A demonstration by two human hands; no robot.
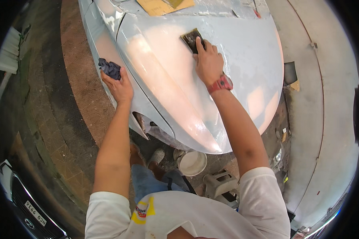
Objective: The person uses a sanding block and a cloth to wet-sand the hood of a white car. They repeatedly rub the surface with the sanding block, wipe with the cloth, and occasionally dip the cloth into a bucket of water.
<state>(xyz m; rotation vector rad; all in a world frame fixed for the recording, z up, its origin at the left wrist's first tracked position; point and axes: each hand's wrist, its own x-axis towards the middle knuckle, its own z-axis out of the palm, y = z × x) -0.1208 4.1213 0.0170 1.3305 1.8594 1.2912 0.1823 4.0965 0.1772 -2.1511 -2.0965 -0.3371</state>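
Note:
My left hand (117,85) is closed round a crumpled dark cloth (109,67) at the side edge of a grey-primed car panel (247,51) with pale pinkish patches. My right hand (209,65), with a red watch at the wrist, grips a dark, flat rectangular sanding block (191,40) resting on the upper middle of the panel. The surface beside the block has a wet sheen. A tan sheet (157,6) lies on the car beyond both hands.
A white bucket (192,164) and a plastic stool (213,187) stand on the floor below the panel's near edge. A wall (315,119) runs along the right. A dark car front (22,191) is at the lower left.

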